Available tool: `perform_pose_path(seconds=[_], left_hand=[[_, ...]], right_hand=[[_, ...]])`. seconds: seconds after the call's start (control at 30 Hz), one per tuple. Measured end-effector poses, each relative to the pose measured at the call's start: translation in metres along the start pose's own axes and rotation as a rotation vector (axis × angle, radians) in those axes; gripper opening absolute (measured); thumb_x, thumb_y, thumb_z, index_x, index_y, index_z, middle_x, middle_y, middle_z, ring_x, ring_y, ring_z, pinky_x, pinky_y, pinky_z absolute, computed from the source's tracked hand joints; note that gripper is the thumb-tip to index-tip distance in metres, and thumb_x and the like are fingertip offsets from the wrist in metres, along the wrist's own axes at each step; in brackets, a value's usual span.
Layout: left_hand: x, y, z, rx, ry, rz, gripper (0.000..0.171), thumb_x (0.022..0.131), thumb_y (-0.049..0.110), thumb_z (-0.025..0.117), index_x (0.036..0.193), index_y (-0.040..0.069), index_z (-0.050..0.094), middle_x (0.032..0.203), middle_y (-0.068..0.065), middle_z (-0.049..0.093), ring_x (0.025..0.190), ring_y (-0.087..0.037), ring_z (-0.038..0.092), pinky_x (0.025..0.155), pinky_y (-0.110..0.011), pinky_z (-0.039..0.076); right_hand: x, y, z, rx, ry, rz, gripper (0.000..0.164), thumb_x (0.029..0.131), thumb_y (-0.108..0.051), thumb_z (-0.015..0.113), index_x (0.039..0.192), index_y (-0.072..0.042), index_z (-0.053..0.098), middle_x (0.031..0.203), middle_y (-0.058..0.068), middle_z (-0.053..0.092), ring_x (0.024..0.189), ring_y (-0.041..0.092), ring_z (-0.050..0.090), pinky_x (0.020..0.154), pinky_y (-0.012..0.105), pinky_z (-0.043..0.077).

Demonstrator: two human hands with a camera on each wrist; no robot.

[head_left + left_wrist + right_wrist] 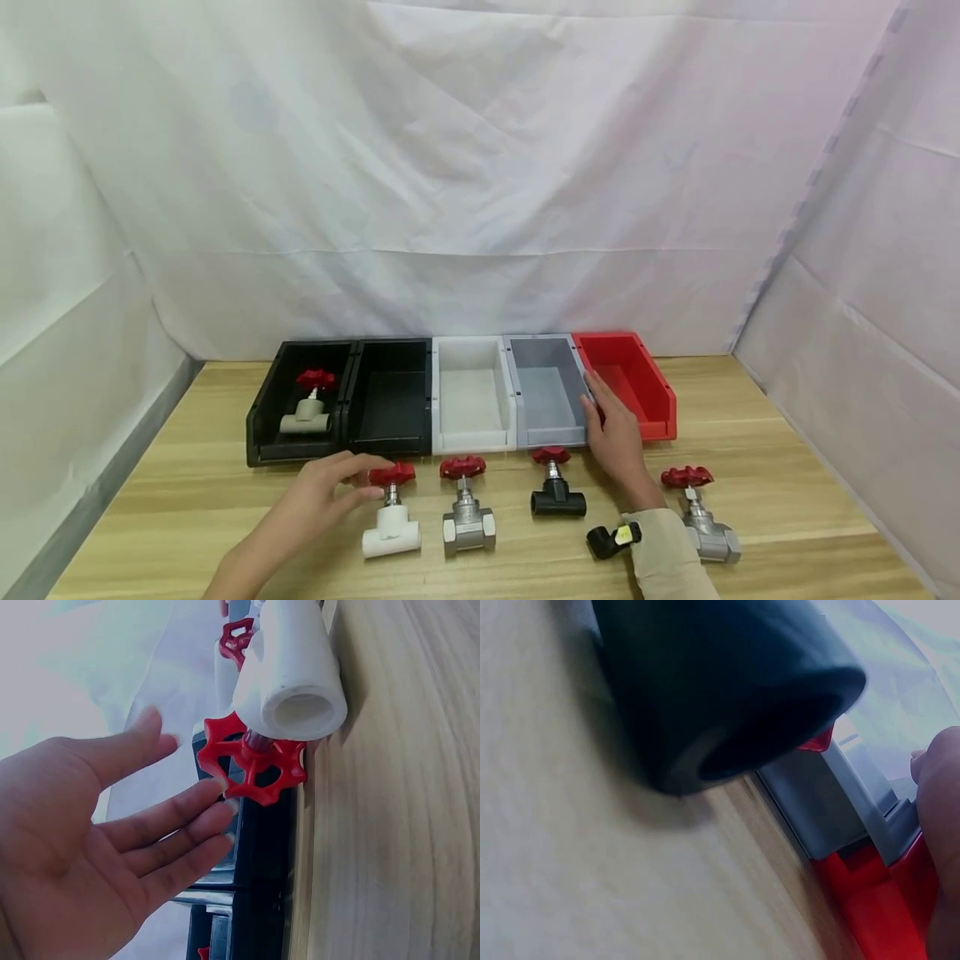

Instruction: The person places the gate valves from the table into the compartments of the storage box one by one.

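Observation:
My left hand (318, 496) is beside the red handwheel (262, 789) of a white plastic valve (392, 533), its fingers apart and fairly straight. In the left wrist view, the fingertips (214, 814) are at the wheel's rim without closing round it; whether they touch cannot be told. My right hand (617, 437) lies over the border between the grey bin (551, 435) and the red bin (660, 429), fingers stretched forward. Its palm side is hidden. Just left of that wrist stands a black valve (558, 502) with a red wheel, large in the right wrist view.
Two metal valves, one in the middle (468, 533) and one at right (712, 540), stand on the wooden table (300, 575). A beige valve (307, 417) sits in the leftmost black bin (258, 433). Another black bin (390, 446) and a white bin (474, 442) stand alongside.

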State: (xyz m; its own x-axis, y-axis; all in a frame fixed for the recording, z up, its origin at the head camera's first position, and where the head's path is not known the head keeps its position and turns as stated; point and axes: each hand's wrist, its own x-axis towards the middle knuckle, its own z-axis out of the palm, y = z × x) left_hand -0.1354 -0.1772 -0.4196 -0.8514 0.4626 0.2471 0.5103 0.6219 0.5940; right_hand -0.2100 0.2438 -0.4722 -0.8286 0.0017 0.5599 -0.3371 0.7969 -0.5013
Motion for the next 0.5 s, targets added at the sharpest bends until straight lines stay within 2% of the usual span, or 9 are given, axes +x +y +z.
perform_pose_path(seconds=[0.1,0.17,0.5], left_hand=[[-0.0013,0.0009,-0.0003,-0.007,-0.099,-0.003,0.032,0.089,0.041,0.064,0.116,0.024,0.067,0.096,0.013,0.064,0.081,-0.004,0.055,0.070,-0.028,0.051],[-0.0016,0.0013,-0.0002,-0.029,-0.140,-0.001,0.034,0.089,0.041,0.064,0.117,0.022,0.067,0.094,0.012,0.063,0.078,-0.002,0.052,0.069,-0.027,0.050],[-0.0014,0.0041,0.0078,-0.066,-0.203,-0.001,0.038,0.087,0.044,0.064,0.116,0.020,0.067,0.084,0.017,0.055,0.075,-0.001,0.050,0.068,-0.025,0.048]], right_hand=[[0.0005,0.0000,0.0009,0.005,0.001,-0.005,0.053,0.093,-0.009,0.063,0.143,-0.009,0.046,0.142,0.016,0.046,0.125,0.037,0.046,0.095,0.053,0.041],[0.0004,-0.0002,0.0009,0.007,0.001,-0.003,0.053,0.092,-0.009,0.063,0.143,-0.009,0.046,0.142,0.016,0.046,0.126,0.037,0.046,0.095,0.053,0.041],[-0.0002,0.0000,0.0003,0.003,-0.009,0.012,0.055,0.093,-0.010,0.063,0.144,-0.009,0.044,0.143,0.016,0.045,0.126,0.037,0.045,0.095,0.054,0.041]])
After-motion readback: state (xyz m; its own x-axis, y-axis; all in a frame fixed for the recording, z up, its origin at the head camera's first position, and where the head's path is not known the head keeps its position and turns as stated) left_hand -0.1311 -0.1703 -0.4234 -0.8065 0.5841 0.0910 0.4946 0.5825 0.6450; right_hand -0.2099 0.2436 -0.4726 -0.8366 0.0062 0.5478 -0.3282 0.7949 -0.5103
